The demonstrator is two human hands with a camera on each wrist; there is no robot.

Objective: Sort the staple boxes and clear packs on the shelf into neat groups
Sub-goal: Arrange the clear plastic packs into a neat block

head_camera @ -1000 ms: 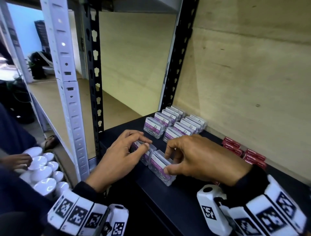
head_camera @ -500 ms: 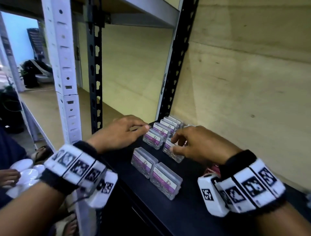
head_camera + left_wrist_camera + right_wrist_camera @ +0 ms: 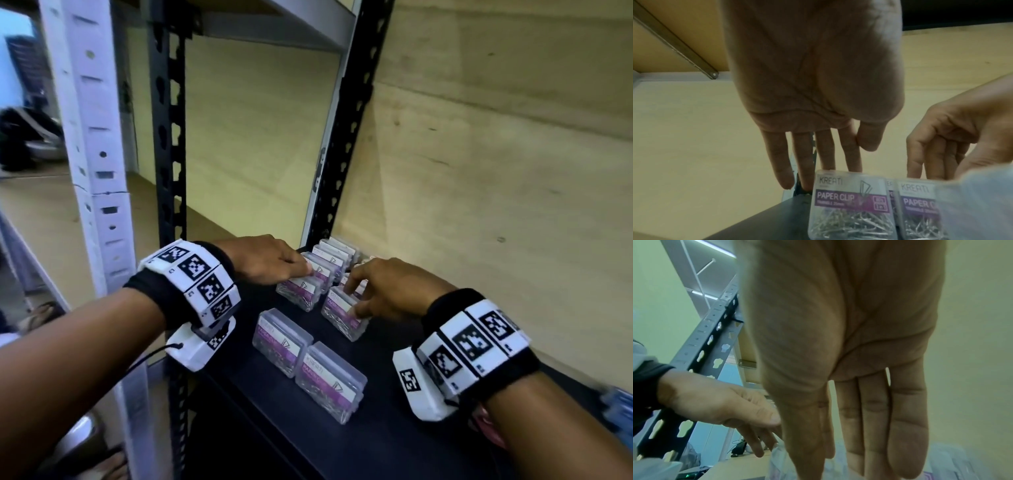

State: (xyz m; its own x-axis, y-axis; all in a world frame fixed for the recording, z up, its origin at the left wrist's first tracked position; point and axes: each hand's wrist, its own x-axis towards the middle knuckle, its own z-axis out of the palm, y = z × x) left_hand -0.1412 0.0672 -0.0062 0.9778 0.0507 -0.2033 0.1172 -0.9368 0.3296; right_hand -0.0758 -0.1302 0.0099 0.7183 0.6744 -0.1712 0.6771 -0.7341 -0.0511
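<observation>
Clear packs of paper clips with purple labels stand in two rows at the back of the black shelf (image 3: 394, 428). My left hand (image 3: 306, 270) reaches over the left row (image 3: 301, 291); its straight fingers (image 3: 828, 155) touch the top behind the front pack (image 3: 849, 203). My right hand (image 3: 354, 299) pinches the front pack of the right row (image 3: 342, 317) between thumb and fingers. Two more clear packs (image 3: 281, 342) (image 3: 330, 380) lie side by side nearer the shelf's front edge, apart from both hands. The right arm hides most of the red staple boxes.
A black slotted post (image 3: 168, 171) and a white post (image 3: 92, 137) stand left of the shelf. A plywood wall (image 3: 496, 171) closes the back and right. Something pink (image 3: 489, 431) shows under my right wrist, and a blurred blue thing (image 3: 616, 407) lies at far right.
Both hands let go of the two front packs and reached back to the rows. The two front packs stay where they were set down.
</observation>
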